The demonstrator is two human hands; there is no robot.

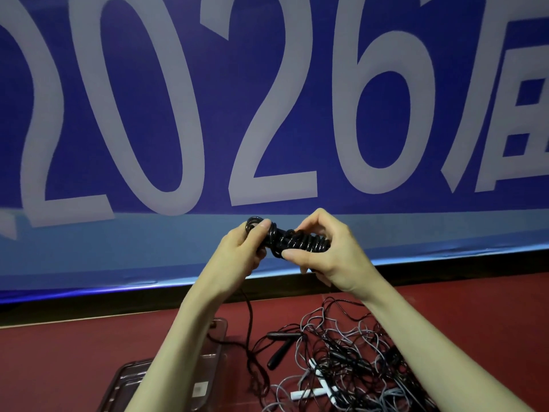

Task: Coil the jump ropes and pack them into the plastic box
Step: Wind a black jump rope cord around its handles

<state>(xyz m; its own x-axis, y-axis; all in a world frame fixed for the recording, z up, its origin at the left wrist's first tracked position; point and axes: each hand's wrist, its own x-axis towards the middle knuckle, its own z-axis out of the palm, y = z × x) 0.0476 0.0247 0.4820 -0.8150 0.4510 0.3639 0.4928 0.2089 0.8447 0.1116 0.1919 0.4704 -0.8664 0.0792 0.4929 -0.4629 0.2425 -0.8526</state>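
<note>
Both hands (297, 248) grip tightly coiled black rope (292, 239).

There is one view only, from a wide-angle camera on the person's head; it faces forward and slightly down, straight at a blue banner (267, 114) close ahead, which fills the upper two thirds; straight lines bow at the edges; the two forearms reach up from the bottom edge into mid-frame, near the lens; the red floor (74, 352) lies in a strip along the bottom, further below.
</note>
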